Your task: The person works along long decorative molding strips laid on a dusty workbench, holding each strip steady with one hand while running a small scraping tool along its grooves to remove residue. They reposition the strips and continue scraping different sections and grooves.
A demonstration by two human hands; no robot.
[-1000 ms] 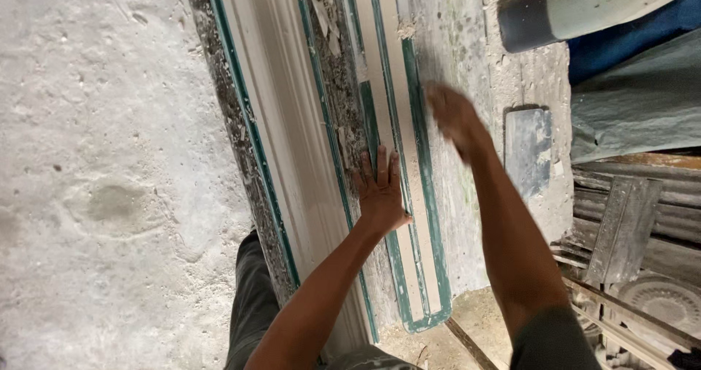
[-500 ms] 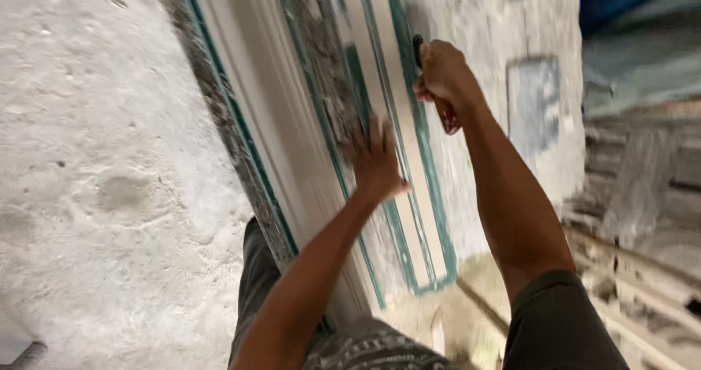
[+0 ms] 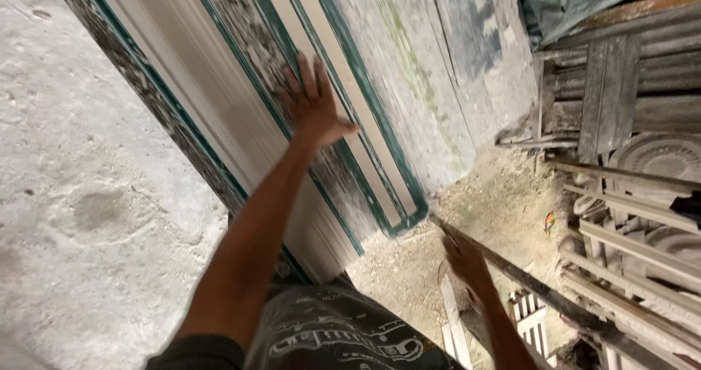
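Rough pale concrete floor (image 3: pixel 80 195) fills the left of the view, with sandy, littered ground (image 3: pixel 504 202) at lower right. A long cream moulding with green edges (image 3: pixel 241 114) is seen lying diagonally from upper left to lower centre, its near end stopping just short of the sandy patch. The left hand (image 3: pixel 314 107) is laid flat on the moulding's mottled middle band, fingers spread wide and nothing grasped. The right hand (image 3: pixel 464 260) is blurred, held low beside a dark slanting bar (image 3: pixel 526 279); whether it is touching or gripping the bar cannot be told. Stacked grey mouldings and carved pieces (image 3: pixel 628 121) crowd the right edge, so open room is left mainly over the concrete on the left.
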